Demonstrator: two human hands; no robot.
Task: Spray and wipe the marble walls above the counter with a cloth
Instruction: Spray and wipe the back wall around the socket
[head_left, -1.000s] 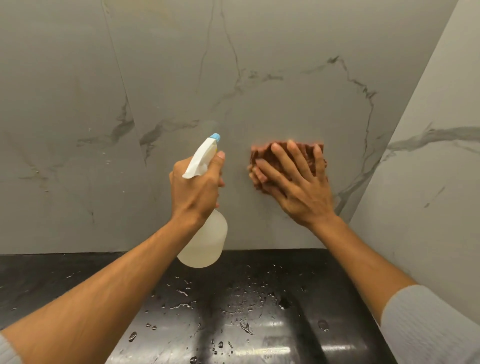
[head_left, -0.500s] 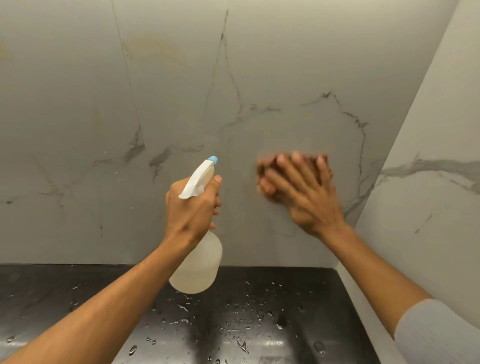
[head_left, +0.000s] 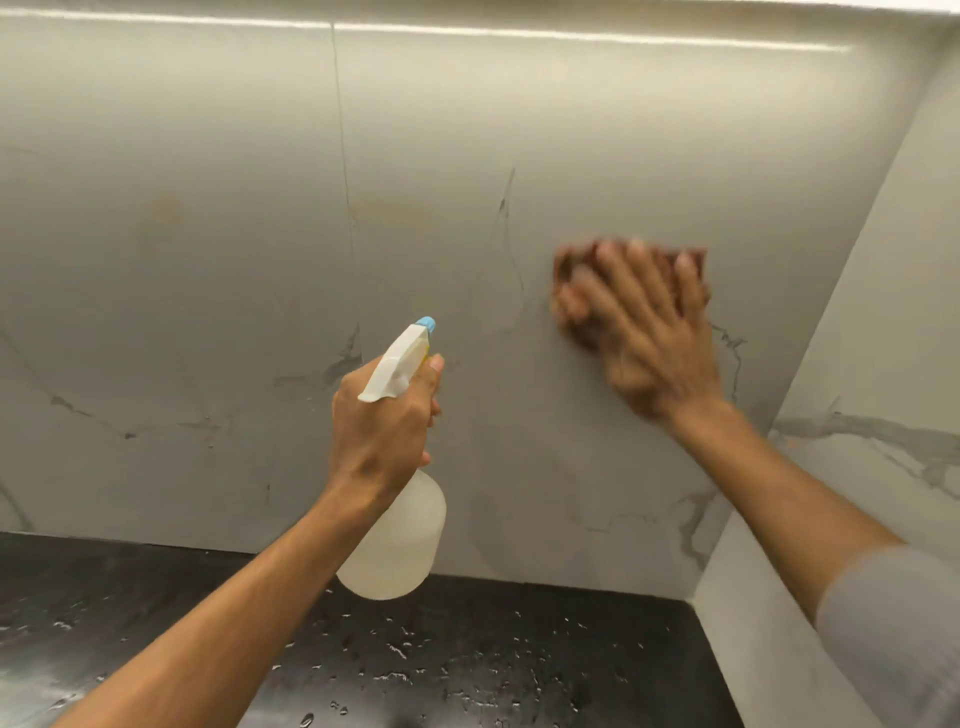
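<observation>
My left hand (head_left: 384, 421) grips a translucent spray bottle (head_left: 397, 545) by its neck. Its white trigger head with a blue nozzle (head_left: 427, 325) points up toward the grey-veined marble back wall (head_left: 208, 260). My right hand (head_left: 644, 332) lies flat with fingers spread, pressing a reddish-brown cloth (head_left: 693, 260) against that wall to the right of the bottle. Hand and cloth are motion-blurred, and most of the cloth is hidden under the fingers.
A black counter (head_left: 467, 665) dotted with water drops runs below the wall. A second marble wall (head_left: 883, 364) meets the back wall in a corner on the right. A bright light strip (head_left: 519, 34) runs along the top of the wall.
My right hand has slid the cloth upward on the wall. The view has tilted up, and the top light strip has come into sight. The left hand keeps its hold on the bottle.
</observation>
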